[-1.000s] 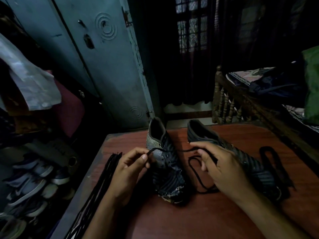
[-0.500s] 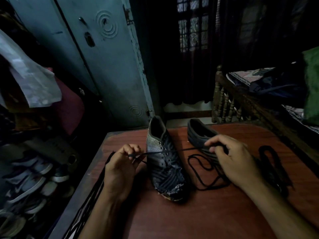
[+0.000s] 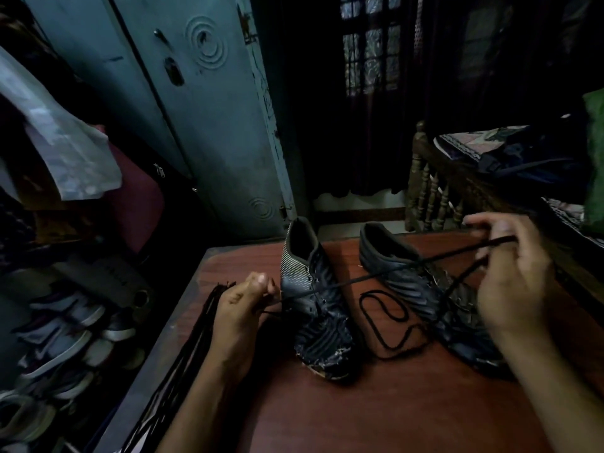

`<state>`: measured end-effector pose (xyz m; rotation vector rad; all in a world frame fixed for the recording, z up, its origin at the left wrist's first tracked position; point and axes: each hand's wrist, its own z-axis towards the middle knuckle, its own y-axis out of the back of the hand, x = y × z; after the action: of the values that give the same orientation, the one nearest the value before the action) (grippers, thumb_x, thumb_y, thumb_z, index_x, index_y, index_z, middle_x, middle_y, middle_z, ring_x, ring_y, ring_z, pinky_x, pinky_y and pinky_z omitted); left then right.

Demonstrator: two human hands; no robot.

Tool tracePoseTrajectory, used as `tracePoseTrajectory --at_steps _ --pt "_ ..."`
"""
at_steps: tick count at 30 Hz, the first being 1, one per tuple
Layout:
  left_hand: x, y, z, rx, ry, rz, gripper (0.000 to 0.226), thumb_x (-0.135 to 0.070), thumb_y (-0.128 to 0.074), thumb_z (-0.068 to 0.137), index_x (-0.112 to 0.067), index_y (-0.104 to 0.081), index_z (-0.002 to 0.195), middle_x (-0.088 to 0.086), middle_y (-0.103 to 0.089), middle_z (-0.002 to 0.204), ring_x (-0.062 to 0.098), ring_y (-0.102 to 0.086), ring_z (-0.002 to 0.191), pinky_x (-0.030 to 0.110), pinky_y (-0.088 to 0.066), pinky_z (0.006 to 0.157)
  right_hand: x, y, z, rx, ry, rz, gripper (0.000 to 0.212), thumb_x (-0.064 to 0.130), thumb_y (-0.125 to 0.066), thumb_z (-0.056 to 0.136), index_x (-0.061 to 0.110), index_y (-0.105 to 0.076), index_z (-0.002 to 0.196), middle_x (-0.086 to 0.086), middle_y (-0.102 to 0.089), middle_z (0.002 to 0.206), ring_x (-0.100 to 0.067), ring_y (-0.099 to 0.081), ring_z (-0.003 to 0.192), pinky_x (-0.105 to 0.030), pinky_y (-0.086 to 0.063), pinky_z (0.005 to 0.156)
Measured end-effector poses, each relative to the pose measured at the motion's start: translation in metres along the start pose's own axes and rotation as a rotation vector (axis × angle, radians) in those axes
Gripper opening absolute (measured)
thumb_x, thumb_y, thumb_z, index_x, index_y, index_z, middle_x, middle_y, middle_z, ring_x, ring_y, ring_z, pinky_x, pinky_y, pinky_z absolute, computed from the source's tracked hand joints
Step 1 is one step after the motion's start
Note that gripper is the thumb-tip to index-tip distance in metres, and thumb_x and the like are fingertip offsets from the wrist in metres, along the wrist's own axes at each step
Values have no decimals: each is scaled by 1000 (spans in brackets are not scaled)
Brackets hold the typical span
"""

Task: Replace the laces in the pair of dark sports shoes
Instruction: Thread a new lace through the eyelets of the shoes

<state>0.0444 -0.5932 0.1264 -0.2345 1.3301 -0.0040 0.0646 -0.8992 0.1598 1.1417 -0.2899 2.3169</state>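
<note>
Two dark sports shoes stand on a reddish-brown table (image 3: pixel 376 410), toes toward me. The left shoe (image 3: pixel 315 308) has a black lace (image 3: pixel 366 278) running through an eyelet and stretched taut across it. My left hand (image 3: pixel 243 304) pinches one end of that lace just left of the shoe. My right hand (image 3: pixel 513 273) holds the other part of the lace raised above the right shoe (image 3: pixel 421 289). Slack from this lace lies looped (image 3: pixel 389 318) on the table between the shoes.
A bundle of black laces (image 3: pixel 192 341) lies along the table's left edge. Left of the table stands a rack of shoes (image 3: pixel 62 338), behind it a grey metal cupboard (image 3: pixel 202 109). A wooden bed frame (image 3: pixel 434 194) with bedding is at the right.
My right hand has pulled the lace up and far to the right, drawing it taut through the left shoe. My left hand has moved left with its end.
</note>
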Motion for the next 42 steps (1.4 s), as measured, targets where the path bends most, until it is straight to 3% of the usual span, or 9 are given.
tracePoseTrajectory --at_steps 6,9,11,17,22,27,35,39,42 --pt "4 1 -1 -24 29 57 32 -36 -70 87 -9 -60 72 10 -52 77 20 -51 71 26 -44 64 10 -14 -21 121 -89 85 38 43 -30 103 31 -65 98 10 -58 87 -5 -53 75 -23 -40 67" --pt "4 0 -1 -105 -203 451 24 -29 -64 95 -9 -66 82 -9 -68 89 3 -65 86 23 -49 76 16 -23 -40 302 69 27 40 38 -29 105 23 -66 97 12 -58 92 -9 -58 90 -17 -41 77" --pt "0 -3 -6 -108 -414 696 21 -38 -59 93 -19 -68 95 -13 -68 104 9 -64 105 33 -49 89 19 -28 -49 406 145 -24 41 36 -30 105 22 -68 99 15 -59 97 -8 -58 97 -18 -42 83" --pt "-10 -55 -41 295 -624 746 40 -56 -60 96 -24 -72 116 -17 -67 113 10 -61 111 45 -46 94 22 -38 -69 602 262 -140 43 39 -29 106 22 -65 122 13 -53 110 -11 -51 108 -28 -40 94" --pt "-12 -67 -45 396 -307 323 18 -42 -72 93 -26 -70 98 -10 -69 81 8 -66 78 30 -51 71 22 -36 -69 691 302 -123 45 38 -36 102 19 -59 135 11 -52 115 -13 -50 109 -28 -41 95" --pt "-25 -46 -36 424 -292 298 7 -26 -71 90 -31 -75 85 -9 -68 70 0 -61 67 16 -46 64 16 -40 -67 696 277 -142 46 43 -30 106 23 -59 136 17 -51 114 -9 -52 111 -20 -39 95" --pt "-41 -3 -24 473 -209 28 11 -20 -71 80 -21 -74 70 -2 -61 63 11 -54 57 23 -42 54 4 -39 -60 541 136 -183 44 34 -33 99 19 -67 123 9 -51 109 -5 -53 108 -12 -37 96" --pt "-44 2 -25 679 -34 138 16 -29 -73 85 -16 -80 82 4 -68 63 15 -58 54 24 -42 51 11 -37 -61 474 70 -199 50 49 -26 103 27 -69 114 12 -55 105 2 -51 106 -4 -33 89" --pt "-27 -5 -18 412 -192 507 22 -39 -65 92 -22 -78 84 -8 -72 71 5 -62 59 22 -43 55 17 -34 -63 474 -7 -136 48 56 -24 102 37 -68 107 23 -65 108 8 -57 107 -5 -38 87"
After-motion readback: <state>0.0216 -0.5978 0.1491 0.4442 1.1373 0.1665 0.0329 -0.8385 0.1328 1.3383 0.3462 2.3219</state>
